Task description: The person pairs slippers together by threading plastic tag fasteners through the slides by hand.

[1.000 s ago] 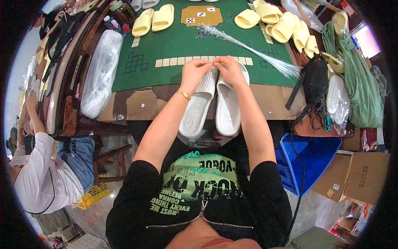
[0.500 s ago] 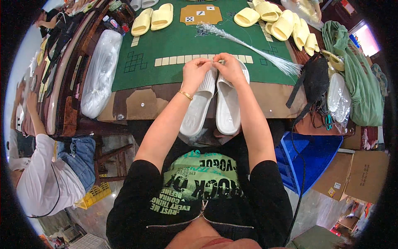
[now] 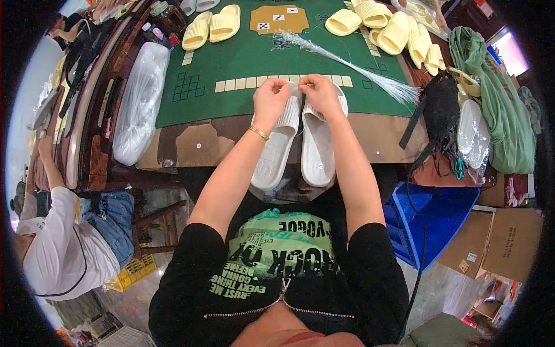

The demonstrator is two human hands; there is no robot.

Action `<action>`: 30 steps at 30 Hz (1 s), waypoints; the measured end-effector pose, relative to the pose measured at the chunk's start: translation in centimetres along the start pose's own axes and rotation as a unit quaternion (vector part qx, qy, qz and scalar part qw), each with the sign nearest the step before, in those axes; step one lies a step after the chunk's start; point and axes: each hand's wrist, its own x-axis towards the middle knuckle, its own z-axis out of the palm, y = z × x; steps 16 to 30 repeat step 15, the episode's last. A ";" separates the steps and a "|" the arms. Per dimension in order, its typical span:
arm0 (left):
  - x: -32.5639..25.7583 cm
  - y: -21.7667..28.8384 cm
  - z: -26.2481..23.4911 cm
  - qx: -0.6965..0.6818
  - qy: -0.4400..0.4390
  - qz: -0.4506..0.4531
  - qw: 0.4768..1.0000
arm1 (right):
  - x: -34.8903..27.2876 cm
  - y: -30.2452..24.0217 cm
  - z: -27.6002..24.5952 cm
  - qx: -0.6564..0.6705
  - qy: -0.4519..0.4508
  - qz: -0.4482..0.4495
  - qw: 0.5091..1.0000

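A pair of light grey slide slippers lies at the table's near edge: the left slipper (image 3: 270,159) and the right slipper (image 3: 317,156), heels jutting toward me over the edge. My left hand (image 3: 272,98) is closed in a pinch above the left slipper's toe end. Just beside it, my right hand (image 3: 319,93) pinches in the same way over the right slipper's toe end. The two sets of fingertips are a small gap apart. Whatever they hold is too thin to make out. Beyond them lies a bundle of thin clear plastic strands (image 3: 361,68).
Pale yellow slippers stand at the far left (image 3: 224,24) and far right (image 3: 394,33) of the green mat (image 3: 202,63). A plastic-wrapped long bundle (image 3: 140,104) lies at the left. Right are a black bag (image 3: 437,110) and a blue bin (image 3: 428,222). A person in white (image 3: 69,248) sits left.
My hands have drawn slightly apart, the fingertips going from nearly touching to a small gap. The slippers have stayed in place.
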 end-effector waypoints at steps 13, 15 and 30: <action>-0.2 0.7 -0.1 -0.018 -0.020 -0.028 0.999 | -0.1 0.1 0.0 -0.013 0.043 -0.095 0.994; -0.1 0.3 0.0 0.018 -0.043 0.001 0.999 | -0.2 0.1 -0.1 -0.009 0.033 -0.097 0.995; -0.1 0.3 0.0 0.018 -0.043 0.001 0.999 | -0.2 0.1 -0.1 -0.009 0.033 -0.097 0.995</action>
